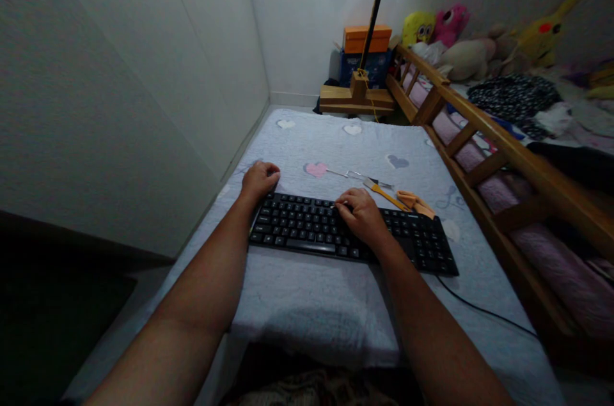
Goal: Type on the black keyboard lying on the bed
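Pale blue fabric (311,291) printed with hearts covers the tabletop (316,137), where the left hand (260,179) rests at the upper left corner of a keyboard (297,222), back upward, fingers curled inward. Farther right, the right hand (363,214) bends over the keys, thumb and fingertips drawn close together near the top rows. Whether the hands grip anything I cannot tell; a pale speck at the right fingertips is too small to name.

The keyboard lies crosswise before the person, black with white legends, a long spacebar along its near edge and a number pad at its right end.

Its upper left corner is partly covered, and the right hand and right forearm (422,304) hide keys right of the middle. Just beyond it lie a thin metal tool (357,175), a yellow-handled brush (386,194) and a soft orange item (416,203), hard to identify. A black cable (484,309) runs out of sight rightward.
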`<state>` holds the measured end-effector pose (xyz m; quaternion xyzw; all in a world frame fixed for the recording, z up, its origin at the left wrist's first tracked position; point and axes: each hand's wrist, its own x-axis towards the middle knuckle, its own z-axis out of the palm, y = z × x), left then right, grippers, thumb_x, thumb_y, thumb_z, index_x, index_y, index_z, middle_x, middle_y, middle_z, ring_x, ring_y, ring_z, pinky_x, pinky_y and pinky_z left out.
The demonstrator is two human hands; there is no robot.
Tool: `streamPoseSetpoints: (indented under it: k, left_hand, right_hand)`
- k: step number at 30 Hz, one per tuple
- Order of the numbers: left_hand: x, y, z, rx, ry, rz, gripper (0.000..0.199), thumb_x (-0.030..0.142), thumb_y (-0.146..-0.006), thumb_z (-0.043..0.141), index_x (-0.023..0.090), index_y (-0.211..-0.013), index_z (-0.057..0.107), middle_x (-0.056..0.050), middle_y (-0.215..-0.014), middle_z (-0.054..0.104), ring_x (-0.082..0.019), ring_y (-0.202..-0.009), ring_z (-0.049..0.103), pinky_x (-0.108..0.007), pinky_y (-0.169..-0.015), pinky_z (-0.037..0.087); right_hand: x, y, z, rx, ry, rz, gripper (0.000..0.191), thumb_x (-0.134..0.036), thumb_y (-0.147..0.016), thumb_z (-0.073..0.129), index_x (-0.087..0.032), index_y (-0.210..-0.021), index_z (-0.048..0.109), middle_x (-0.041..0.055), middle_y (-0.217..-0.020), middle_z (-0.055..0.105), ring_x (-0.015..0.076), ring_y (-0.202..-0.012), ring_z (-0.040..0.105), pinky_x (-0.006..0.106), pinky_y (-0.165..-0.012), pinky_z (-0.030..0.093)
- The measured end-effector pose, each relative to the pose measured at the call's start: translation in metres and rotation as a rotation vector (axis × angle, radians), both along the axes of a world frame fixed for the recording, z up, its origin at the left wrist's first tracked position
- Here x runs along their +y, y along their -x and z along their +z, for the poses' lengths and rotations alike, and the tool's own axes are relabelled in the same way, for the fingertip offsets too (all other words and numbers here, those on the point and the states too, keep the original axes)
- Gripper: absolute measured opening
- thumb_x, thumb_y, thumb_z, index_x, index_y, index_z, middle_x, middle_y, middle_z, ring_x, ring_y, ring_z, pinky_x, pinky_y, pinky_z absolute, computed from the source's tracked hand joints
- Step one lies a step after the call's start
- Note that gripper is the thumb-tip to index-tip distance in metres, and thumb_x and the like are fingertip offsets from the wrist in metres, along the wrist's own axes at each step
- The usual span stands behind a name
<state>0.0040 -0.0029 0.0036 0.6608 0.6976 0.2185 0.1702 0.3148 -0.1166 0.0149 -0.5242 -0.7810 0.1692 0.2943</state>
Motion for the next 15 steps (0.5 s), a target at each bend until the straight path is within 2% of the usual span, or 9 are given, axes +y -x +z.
streamPoseSetpoints:
  k: [8,15]
  left_hand:
    - [0.0008,0.0020,-0.0021,0.009,0.000,-0.023,0.027,0.027,-0.094,0.068,0.021,-0.112,0.087,-0.010,-0.121,0.076,-0.026,-0.110,0.072,-0.037,-0.106,0.056]
    - [0.0005,0.0017,-0.0016,0.026,-0.006,-0.019,0.027,0.029,-0.094,0.068,0.021,-0.112,0.087,-0.009,-0.119,0.076,-0.025,-0.109,0.071,-0.035,-0.104,0.056]
  right_hand:
    - [0.0010,-0.0068,0.0005,0.006,-0.034,-0.036,0.019,-0.013,-0.098,0.068,-0.024,-0.085,0.077,0.0090,-0.098,0.079,0.0284,-0.102,0.068,0.044,-0.100,0.051]
    - [0.0012,-0.0065,-0.0016,0.001,-0.049,-0.055,0.019,-0.016,-0.100,0.066,-0.024,-0.085,0.075,0.0098,-0.100,0.079,0.0295,-0.104,0.068,0.045,-0.101,0.051]
